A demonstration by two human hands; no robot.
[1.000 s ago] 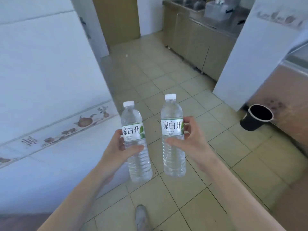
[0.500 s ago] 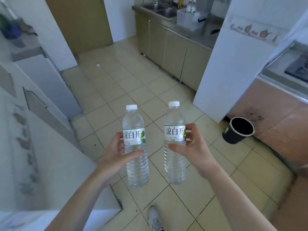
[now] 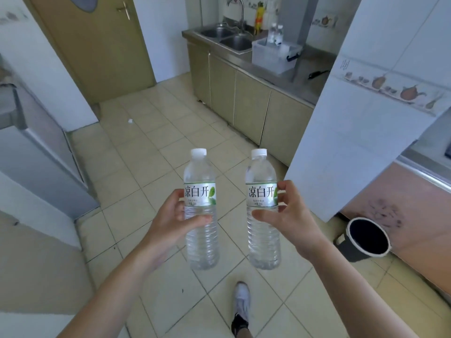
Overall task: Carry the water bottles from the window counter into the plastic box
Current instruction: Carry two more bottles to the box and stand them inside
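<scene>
A white shoe [image 3: 242, 304] is seen at the near edge, planted on the beige tiled floor [image 3: 151, 167]. Just beyond the shoe, two clear water bottles are held upright side by side, apart from each other, above the floor. The left bottle [image 3: 200, 211] is clamped by the left hand [image 3: 170, 223], thumb across the front below the label, fingers wrapped behind. The right bottle [image 3: 263, 211] is clamped by the right hand [image 3: 290, 223], thumb on the front below the label, fingers curled round the label's far side. White caps and white-green labels are shown on both.

Right of the right bottle, a black bin [image 3: 363, 239] with a white rim is stood on the floor, against a reddish-brown cabinet front [image 3: 402, 215]. A white tiled wall panel [image 3: 361, 118] with a teapot border is seen behind the bin. Left of the left bottle, grey and white cabinet faces [image 3: 44, 154] are seen, blurred.

Further past the bottles, a small white scrap [image 3: 130, 121] is left on the floor. Beyond and to the right of it, a row of olive cupboard doors [image 3: 244, 103] is topped by a steel desk [image 3: 305, 76]. The clear plastic box [image 3: 274, 56] is set on this desk, just right of a double sink [image 3: 227, 37] with a curved tap [image 3: 238, 8]. Two bottles [image 3: 275, 34] are seen upright at the box's far side; whether inside or behind it cannot be told. A yellow-orange object [image 3: 259, 17] is stood behind the sink. A dark item [image 3: 317, 73] lies on the desk right of the box. Far left of the sink, an olive door [image 3: 97, 45] with a lever handle is shown closed.
</scene>
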